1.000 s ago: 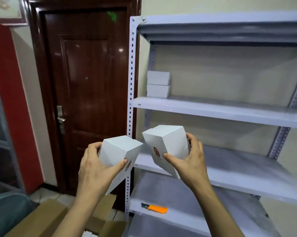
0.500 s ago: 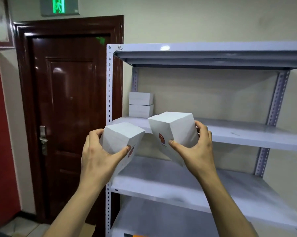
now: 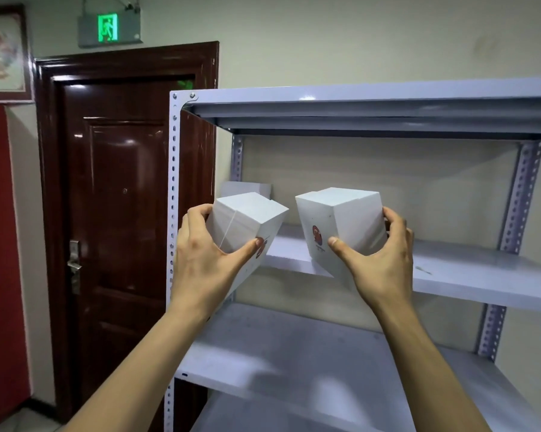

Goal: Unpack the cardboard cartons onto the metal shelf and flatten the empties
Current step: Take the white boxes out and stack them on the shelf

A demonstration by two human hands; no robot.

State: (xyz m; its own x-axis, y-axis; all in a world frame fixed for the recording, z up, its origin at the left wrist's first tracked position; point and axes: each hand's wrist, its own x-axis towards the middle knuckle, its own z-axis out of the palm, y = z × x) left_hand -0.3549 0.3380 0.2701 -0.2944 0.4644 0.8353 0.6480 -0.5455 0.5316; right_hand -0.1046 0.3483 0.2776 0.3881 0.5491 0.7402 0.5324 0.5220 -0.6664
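Note:
I hold two white boxes with red round logos in front of the grey metal shelf (image 3: 468,275). My left hand (image 3: 205,263) grips the left white box (image 3: 247,222), thumb on its front face by the logo. My right hand (image 3: 378,263) grips the right white box (image 3: 344,226), tilted, at the height of the middle shelf board's front edge. Behind the left box, a stack of white boxes (image 3: 247,190) on that board at the back left is mostly hidden.
A perforated upright post (image 3: 173,213) stands just left of my left hand. The top shelf board (image 3: 372,104) hangs above. A lower board (image 3: 294,353) lies under my forearms. A dark wooden door (image 3: 113,198) is at the left.
Both hands have lifted the boxes up to the level of the middle shelf board. My view has tilted up, so the floor cartons and the orange knife are out of sight.

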